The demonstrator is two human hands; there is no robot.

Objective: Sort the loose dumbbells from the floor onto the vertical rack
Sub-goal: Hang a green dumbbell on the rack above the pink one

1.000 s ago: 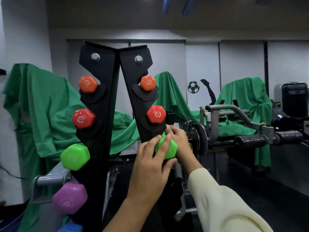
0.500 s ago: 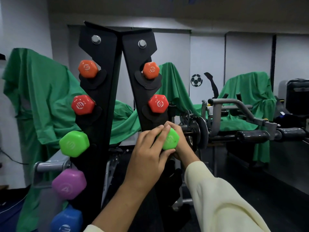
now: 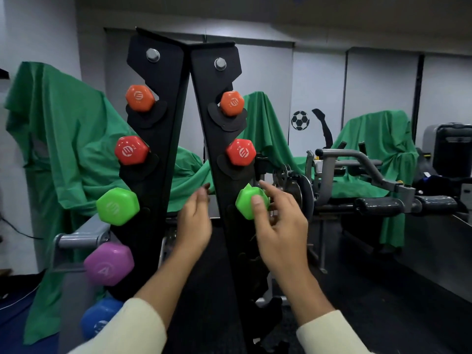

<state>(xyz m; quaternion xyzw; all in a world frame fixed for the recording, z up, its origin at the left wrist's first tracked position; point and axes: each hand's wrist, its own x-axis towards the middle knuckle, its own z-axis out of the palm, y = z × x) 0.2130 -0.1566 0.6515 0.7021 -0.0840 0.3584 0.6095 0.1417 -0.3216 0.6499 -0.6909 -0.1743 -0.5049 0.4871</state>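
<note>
Rack (image 3: 163, 129): green dumbbell (image 3: 249, 200) against right hand (image 3: 281, 226)

I've let go: my left hand (image 3: 195, 221) has pulled back off the green dumbbell (image 3: 251, 201), my right hand (image 3: 278, 221) has loosened, fingers spread beside it.

Vertical rack (image 3: 163, 123): matte black, two silver bolt heads at frame top centre.
Dumbbells, top to bottom down the centre of the frame: orange pair (image 3: 140, 97), white logo; red pair (image 3: 131, 150), white logo; lime-green pair (image 3: 118, 206), faint pale logo; below them at lower left, one purple head (image 3: 109, 263) with a pale "4" and one blue head (image 3: 100, 318) with a white logo.
Draped cloths (image 3: 63, 139), left and right of frame: plain emerald green.
Wall (image 3: 319, 85): pale grey-white, with a black-and-white football sticker (image 3: 300, 120) at centre right.
Sleeves (image 3: 329, 335), bottom edge: cream.
Weight machine (image 3: 357, 162), right: grey metal, black pads.
</note>
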